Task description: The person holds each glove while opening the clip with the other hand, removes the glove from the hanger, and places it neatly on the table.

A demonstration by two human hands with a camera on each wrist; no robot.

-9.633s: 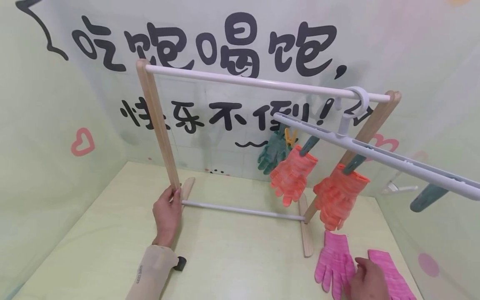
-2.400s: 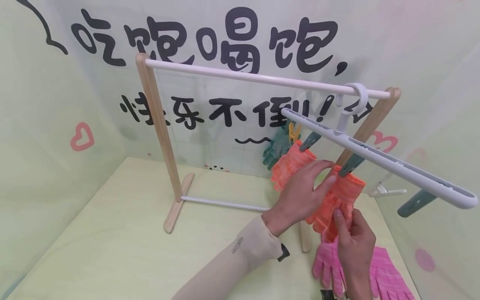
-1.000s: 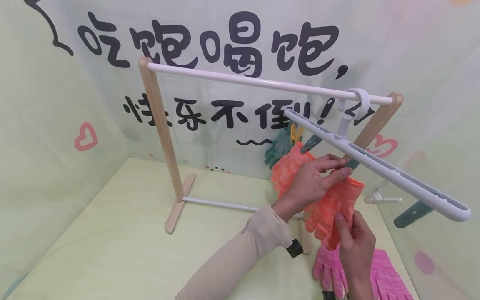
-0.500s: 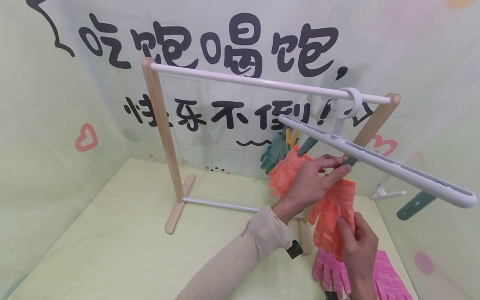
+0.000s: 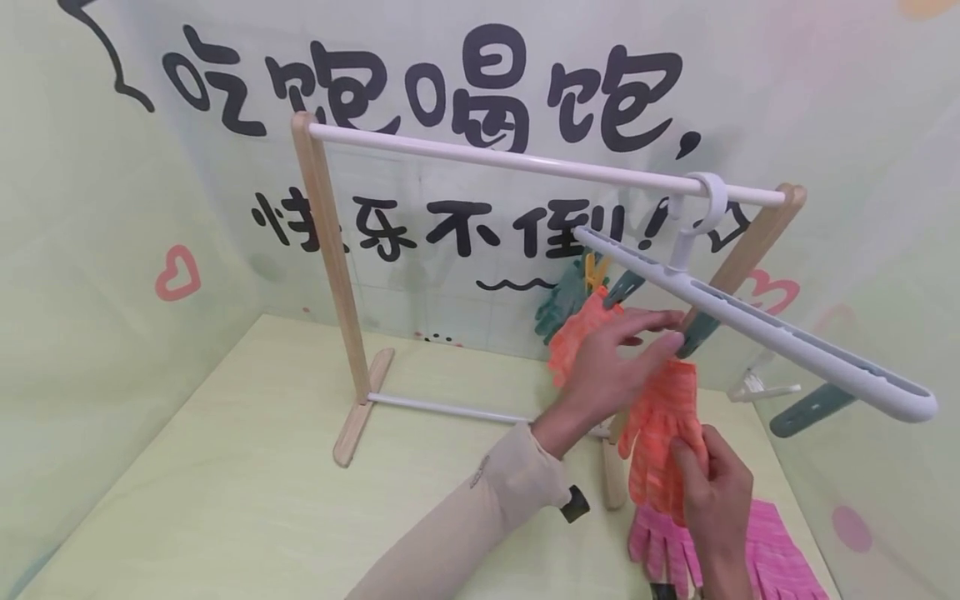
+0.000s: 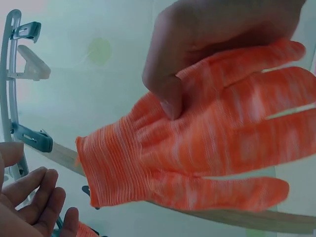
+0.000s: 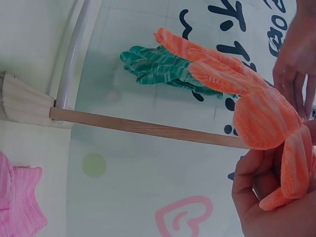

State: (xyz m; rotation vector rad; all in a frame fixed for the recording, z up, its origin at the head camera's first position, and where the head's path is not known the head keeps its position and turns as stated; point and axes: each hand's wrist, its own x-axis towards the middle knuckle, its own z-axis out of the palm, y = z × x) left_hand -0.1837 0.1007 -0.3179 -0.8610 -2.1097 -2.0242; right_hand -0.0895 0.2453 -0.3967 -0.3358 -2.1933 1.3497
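My right hand [image 5: 718,492] pinches an orange knit glove [image 5: 663,442], thumb on its palm side; in the left wrist view the glove's cuff [image 6: 113,168] is apart from the green clothespin [image 6: 34,138]. Close to that clothespin [image 5: 699,335] is my left hand [image 5: 607,367], its fingers [image 6: 44,197] loosely bent with nothing between them. Behind it, another orange glove [image 5: 573,337] hangs from a second green clothespin [image 5: 624,287], partly hidden by the left hand. The clothespins are fixed along a white hanger [image 5: 787,333] hooked over the rack's top bar [image 5: 487,157].
A green glove [image 5: 562,300] hangs at the hanger's far end by a yellow clip [image 5: 596,271]. Pink gloves [image 5: 780,550] lie on the table [image 5: 225,500] at the right. The rack's wooden post [image 5: 330,258] stands at left. A further green clothespin [image 5: 810,408] hangs at the near end.
The glove in my right hand has come out of the clothespin and moved slightly down. My left hand, which pinched that clothespin, has let go and shifted a little left.
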